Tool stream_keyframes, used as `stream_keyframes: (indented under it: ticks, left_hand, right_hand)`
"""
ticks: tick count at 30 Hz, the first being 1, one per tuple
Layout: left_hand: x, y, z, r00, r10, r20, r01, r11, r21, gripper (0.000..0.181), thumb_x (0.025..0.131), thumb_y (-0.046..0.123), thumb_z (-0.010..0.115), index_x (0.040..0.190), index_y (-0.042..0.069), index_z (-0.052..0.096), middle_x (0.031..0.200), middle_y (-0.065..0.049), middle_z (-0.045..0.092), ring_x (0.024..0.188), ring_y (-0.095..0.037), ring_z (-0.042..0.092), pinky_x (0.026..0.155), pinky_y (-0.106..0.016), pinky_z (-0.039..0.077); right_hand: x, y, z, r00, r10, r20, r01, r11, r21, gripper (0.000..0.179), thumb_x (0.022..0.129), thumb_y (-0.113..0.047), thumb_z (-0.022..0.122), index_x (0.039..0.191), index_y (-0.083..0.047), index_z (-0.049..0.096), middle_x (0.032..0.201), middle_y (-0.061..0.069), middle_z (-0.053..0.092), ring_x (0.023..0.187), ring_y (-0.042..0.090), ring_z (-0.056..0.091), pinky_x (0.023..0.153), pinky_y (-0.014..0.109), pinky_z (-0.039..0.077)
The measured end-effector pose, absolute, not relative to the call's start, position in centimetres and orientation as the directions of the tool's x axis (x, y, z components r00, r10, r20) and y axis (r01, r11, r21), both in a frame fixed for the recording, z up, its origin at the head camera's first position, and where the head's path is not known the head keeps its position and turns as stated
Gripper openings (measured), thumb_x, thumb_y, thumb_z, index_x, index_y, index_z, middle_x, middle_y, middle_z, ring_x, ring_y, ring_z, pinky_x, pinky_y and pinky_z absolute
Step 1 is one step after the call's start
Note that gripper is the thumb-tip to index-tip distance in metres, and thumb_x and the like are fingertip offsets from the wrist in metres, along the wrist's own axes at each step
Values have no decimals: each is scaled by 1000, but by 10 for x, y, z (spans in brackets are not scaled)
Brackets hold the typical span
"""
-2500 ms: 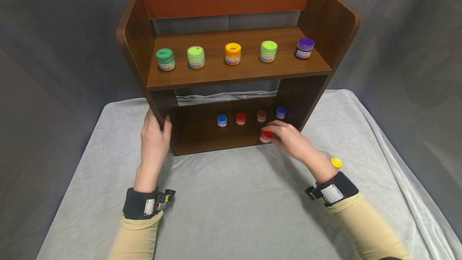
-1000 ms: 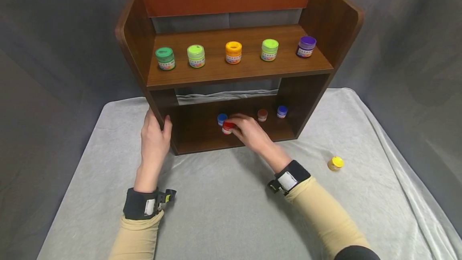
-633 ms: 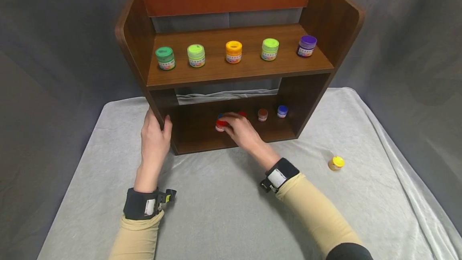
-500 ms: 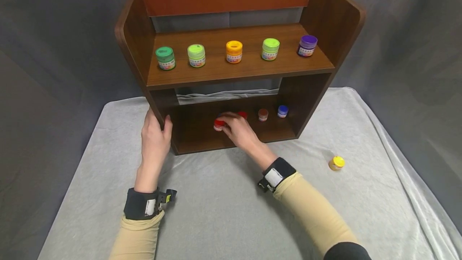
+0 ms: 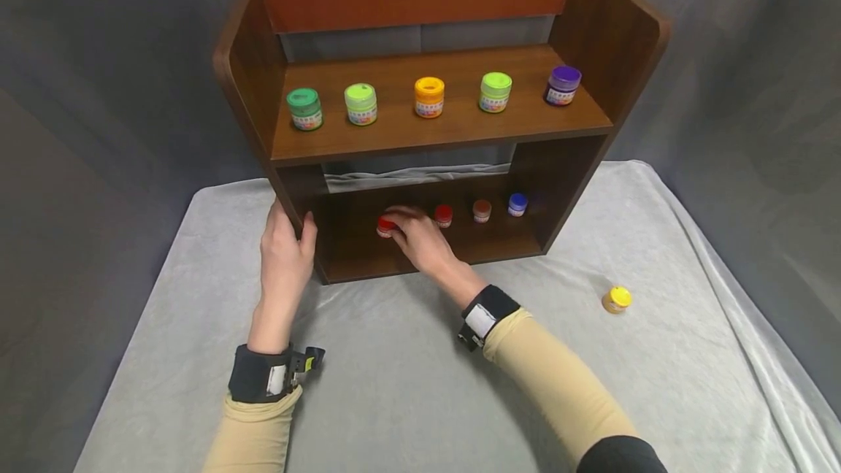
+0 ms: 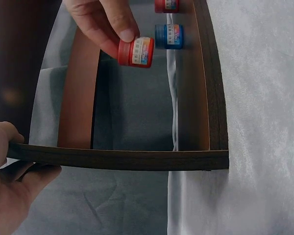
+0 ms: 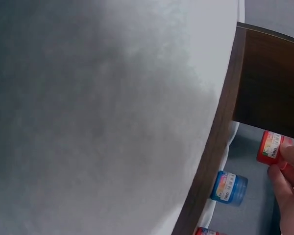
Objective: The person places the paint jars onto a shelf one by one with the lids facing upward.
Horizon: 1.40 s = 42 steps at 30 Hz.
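Observation:
In the head view my left hand [image 5: 286,261] grips the left side panel [image 5: 298,221] of a dark brown two-tier shelf [image 5: 394,133], thumb inside and fingers outside. My right hand [image 5: 425,241] pinches a small red paint jar [image 5: 384,228] between thumb and fingers, inside the lower tier near its left part. The left wrist view shows this red jar [image 6: 136,52] held above the lower board, close beside a blue jar [image 6: 169,36]. In the head view the right hand hides that blue jar. A second red jar [image 5: 443,215] stands to the right of the hand.
Further right on the lower tier are a brown jar [image 5: 482,211] and a dark blue jar [image 5: 517,204]. Green, yellow-green, orange [image 5: 429,98] and purple jars stand spaced along the upper tier. A yellow jar [image 5: 617,300] sits on the grey cloth [image 5: 394,385] at right.
My right hand has carried the red jar leftward along the lower tier, from its right front edge past the other red jar and the blue jar. The left hand keeps its hold on the panel.

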State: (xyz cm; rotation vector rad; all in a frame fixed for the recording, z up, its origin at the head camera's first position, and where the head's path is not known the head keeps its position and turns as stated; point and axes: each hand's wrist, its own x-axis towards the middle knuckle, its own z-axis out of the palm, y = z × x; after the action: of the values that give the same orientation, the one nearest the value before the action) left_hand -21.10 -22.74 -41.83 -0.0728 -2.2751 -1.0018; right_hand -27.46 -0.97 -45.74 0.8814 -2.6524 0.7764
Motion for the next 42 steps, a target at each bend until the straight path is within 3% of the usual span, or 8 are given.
stream_keyframes:
  ticks: [8, 21, 42]
  left_hand:
    - [-208, -229, -421, -808, -202, 553, 274, 703, 657, 44, 98, 8, 56, 138, -6, 45, 124, -30, 57, 113, -43, 59, 98, -56, 48]
    - [-210, -228, -427, -768, -205, 607, 304, 717, 627, 44, 95, 5, 59, 136, -8, 47, 126, -31, 58, 117, -46, 59, 97, -57, 48]
    - [-209, -228, -418, -805, -192, 561, 274, 718, 640, 47, 97, 7, 57, 140, -6, 43, 131, -28, 56, 119, -43, 59, 100, -55, 48]
  right_hand:
    - [-275, -20, -465, -787, -488, 376, -615, 660, -430, 29, 92, -9, 70, 121, -6, 70, 131, 9, 67, 122, 27, 63, 106, 37, 49]
    - [-278, -26, -471, -787, -475, 393, -613, 670, -418, 28, 91, -9, 70, 119, -6, 71, 131, 8, 68, 122, 26, 63, 105, 36, 49]
    - [-292, -35, -468, -796, -487, 361, -605, 676, -421, 23, 91, -11, 72, 113, -6, 73, 125, 9, 71, 117, 24, 67, 101, 35, 52]
